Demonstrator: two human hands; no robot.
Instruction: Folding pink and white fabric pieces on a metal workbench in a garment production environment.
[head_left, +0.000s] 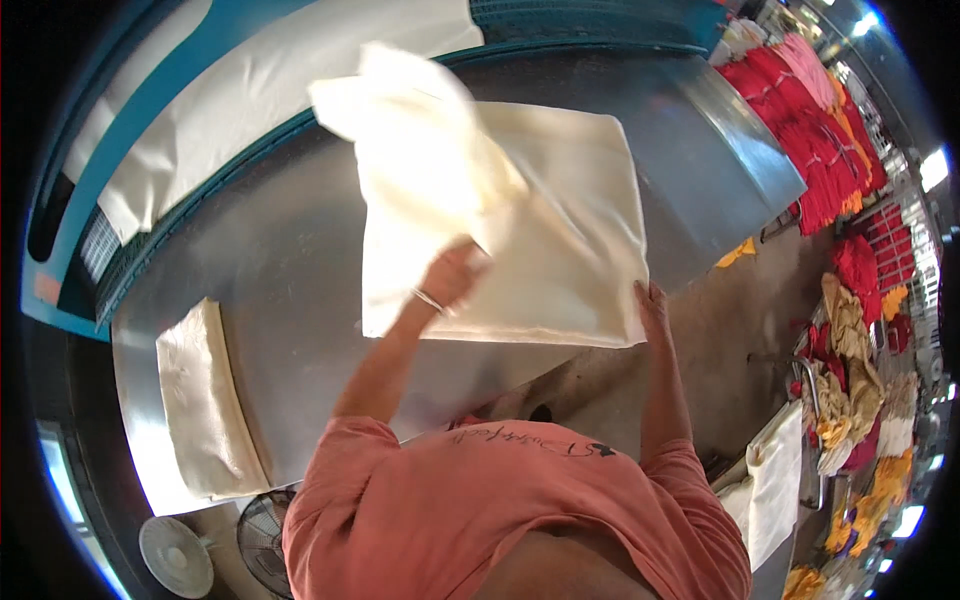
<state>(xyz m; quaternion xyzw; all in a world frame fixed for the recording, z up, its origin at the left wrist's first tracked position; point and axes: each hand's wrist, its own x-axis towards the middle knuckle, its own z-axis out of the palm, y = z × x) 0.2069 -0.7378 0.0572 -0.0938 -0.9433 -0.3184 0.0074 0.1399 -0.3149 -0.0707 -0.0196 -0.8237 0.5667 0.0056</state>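
Note:
A shiny cream cloth (575,215) lies in a flat, squarish folded shape on the metal table in front of me. Its upper-left part is lifted and flung up, blurred by motion. My left hand (455,273), with a white band at the wrist, is over the cloth's lower middle. Its fingers are curled closed, apparently on a lifted layer of the fabric, though blur hides the exact hold. At the cloth's lower-right corner, my right hand (652,308) pinches the edge, fingers partly hidden by the fabric.
A folded cream cloth (208,400) rests at the metal table's (290,330) left end. Behind stands a blue-framed machine (130,150) with white fabric on it. Red cloths (790,130) hang at right, above piled tan fabric (850,330). Fans (175,556) stand at lower left.

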